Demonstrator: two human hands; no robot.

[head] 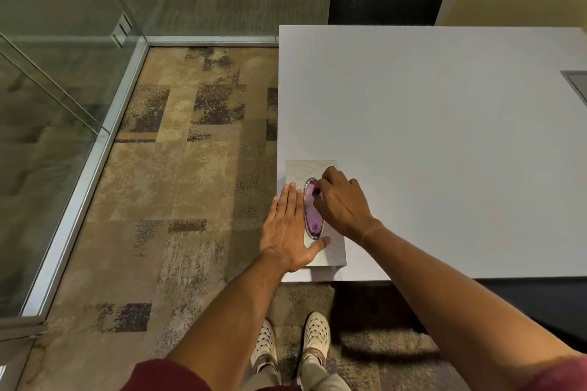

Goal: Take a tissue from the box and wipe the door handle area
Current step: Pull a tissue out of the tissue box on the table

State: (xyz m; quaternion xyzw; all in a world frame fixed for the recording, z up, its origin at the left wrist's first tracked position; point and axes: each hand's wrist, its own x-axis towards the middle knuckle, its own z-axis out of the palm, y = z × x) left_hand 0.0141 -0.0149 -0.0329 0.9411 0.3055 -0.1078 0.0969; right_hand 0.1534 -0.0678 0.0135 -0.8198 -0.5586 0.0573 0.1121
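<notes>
The tissue box [330,251] lies at the white table's [444,136] near-left corner, long axis running away from the person (oval slot likewise). The left hand [287,232] presses flat on it; the right hand [341,200] pinches into the slot.

Pale grey table [444,124], filling the right half of the frame, its left edge running down the middle and its near edge low on the right. Directly on it, at the lower-left corner, a light rectangular tissue box [333,252], long side along the left edge, purple oval opening on top. At the far right edge, a dark recessed panel [576,82]. Beneath, patchy brown and tan carpet [190,168], bearing two pale perforated shoes [316,332] at bottom centre.
</notes>
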